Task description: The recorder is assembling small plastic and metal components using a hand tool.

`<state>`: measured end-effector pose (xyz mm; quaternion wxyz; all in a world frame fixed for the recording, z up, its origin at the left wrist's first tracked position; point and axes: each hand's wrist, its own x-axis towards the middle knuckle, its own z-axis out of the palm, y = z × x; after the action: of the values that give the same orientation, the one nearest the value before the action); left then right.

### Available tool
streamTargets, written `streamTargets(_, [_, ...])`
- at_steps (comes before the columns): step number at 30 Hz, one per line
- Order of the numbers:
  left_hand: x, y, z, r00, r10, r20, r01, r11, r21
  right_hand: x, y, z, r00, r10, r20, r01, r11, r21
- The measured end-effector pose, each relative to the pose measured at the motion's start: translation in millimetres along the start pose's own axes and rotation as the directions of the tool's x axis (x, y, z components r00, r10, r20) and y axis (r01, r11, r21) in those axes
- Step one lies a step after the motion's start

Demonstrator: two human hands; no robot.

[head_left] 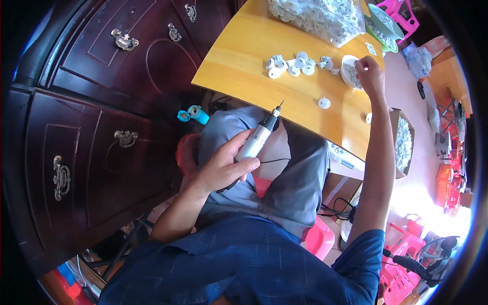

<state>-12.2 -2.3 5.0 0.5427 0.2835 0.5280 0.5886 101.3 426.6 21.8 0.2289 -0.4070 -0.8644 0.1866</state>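
My left hand (229,160) is wrapped round a silver and black electric screwdriver (258,136), held above my lap with its thin bit pointing up and away. A thin black cord runs beside it. My right hand (371,76) is at the right part of the table, over the rim of a white bowl (344,74) of tiny grey metal pieces, probably screws. Its fingers are closed together; whatever they hold is too small to make out. Left of the bowl lies a cluster of small round white plastic parts (295,66). One more white part (324,103) lies nearer to me.
A clear bin (325,23) heaped with white parts stands at the back of the yellow table (239,56). Green bowls (384,25) sit beside it. Right of the table is a cardboard box (399,122) of white parts. Dark wooden cabinets (101,96) close off the left.
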Motion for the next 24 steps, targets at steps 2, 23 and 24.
streamTargets(2, [-0.3, 0.9, 1.0, 1.0, 0.005, 0.009, -0.005, 1.0, 0.018, -9.5, -3.5, 0.0, 0.995, 0.06, -0.081, -0.041, 0.975, 0.22])
streamTargets(23, [-3.0, -1.2, 12.8, 0.991, 0.054, 0.12, -0.067, 0.992, 0.106, -185.4, -98.6, 58.4, 0.914, -0.054, 0.403, -0.395, 0.115, 0.911])
streamTargets(24, [-3.8, 0.2, 13.1, 0.992, 0.046, 0.118, -0.059, 0.992, 0.114, -185.9, -98.1, 59.2, 0.912, -0.061, 0.405, -0.398, 0.1, 0.912])
